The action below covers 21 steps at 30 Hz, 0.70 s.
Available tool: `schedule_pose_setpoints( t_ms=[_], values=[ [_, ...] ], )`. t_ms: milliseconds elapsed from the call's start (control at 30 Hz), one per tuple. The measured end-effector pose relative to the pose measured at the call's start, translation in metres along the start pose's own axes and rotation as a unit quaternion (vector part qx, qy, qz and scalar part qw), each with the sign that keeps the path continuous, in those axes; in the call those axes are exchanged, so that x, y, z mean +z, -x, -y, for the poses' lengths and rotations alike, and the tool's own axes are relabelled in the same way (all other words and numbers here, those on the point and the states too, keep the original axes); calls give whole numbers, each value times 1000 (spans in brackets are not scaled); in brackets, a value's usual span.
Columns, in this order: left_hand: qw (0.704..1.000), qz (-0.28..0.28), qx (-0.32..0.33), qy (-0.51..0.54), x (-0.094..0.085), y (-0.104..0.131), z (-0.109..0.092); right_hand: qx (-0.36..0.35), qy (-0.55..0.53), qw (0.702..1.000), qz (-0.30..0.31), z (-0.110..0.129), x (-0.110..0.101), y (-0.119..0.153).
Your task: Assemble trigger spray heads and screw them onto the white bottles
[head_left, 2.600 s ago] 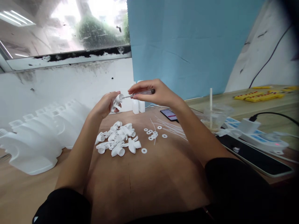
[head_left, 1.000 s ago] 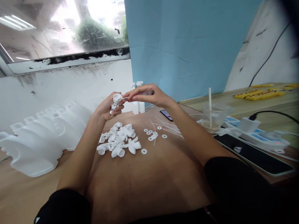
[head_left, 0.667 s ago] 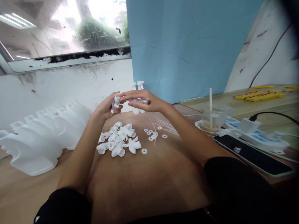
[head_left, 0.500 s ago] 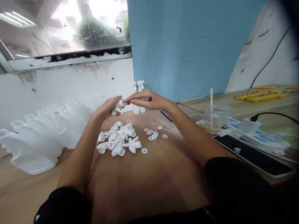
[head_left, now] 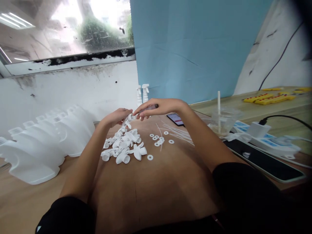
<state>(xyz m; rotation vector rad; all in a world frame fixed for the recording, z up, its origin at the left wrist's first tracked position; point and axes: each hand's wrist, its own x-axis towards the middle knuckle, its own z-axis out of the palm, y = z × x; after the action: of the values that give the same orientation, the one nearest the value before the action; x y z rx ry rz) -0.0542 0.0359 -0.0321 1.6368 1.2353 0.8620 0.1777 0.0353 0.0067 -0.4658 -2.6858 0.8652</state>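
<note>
My left hand [head_left: 118,117] is closed around a white spray trigger head [head_left: 127,122], its round collar turned towards the right. A slim pen-like tool with a dark end [head_left: 151,107] lies in the grip of my right hand [head_left: 162,106], whose fingertips meet the collar. Whether the tool's tip is inside the collar is hidden by the fingers. Just below is a heap of white trigger heads [head_left: 123,143]. Several flat white washers [head_left: 159,141] lie to its right, beside thin white tubes [head_left: 179,134].
White bottles [head_left: 44,148] stand in a row at left. Two spray bottles [head_left: 145,92] are behind my hands. On the right are a lit phone [head_left: 175,119], a plastic cup with a straw [head_left: 219,123], a dark phone [head_left: 264,160], a power strip [head_left: 282,146] and yellow pieces [head_left: 269,99].
Both hands have come down slightly and to the right with the trigger head, now just over the heap. The right hand has flattened over the collar. More of the lit phone shows.
</note>
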Motion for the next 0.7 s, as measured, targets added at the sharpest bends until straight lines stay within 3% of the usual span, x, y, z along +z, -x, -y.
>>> schedule_pose_setpoints(
  t_ms=[167, 267, 500, 700],
  values=[
    [997, 70, 0, 31, 11, -6, 5, 57, 7, 998, 19, -5, -17, 16],
    [998, 28, 2, -59, 20, -7, 7, 93, 10, 996, 8, -12, -27, 26],
    [969, -50, 20, -239, 29, -13, 15, 136, 67, 988, 6, -21, -34, 34],
    [951, -1, -47, -304, 18, -16, 27, 126, 56, 990, 24, -19, -31, 32]
  ],
)
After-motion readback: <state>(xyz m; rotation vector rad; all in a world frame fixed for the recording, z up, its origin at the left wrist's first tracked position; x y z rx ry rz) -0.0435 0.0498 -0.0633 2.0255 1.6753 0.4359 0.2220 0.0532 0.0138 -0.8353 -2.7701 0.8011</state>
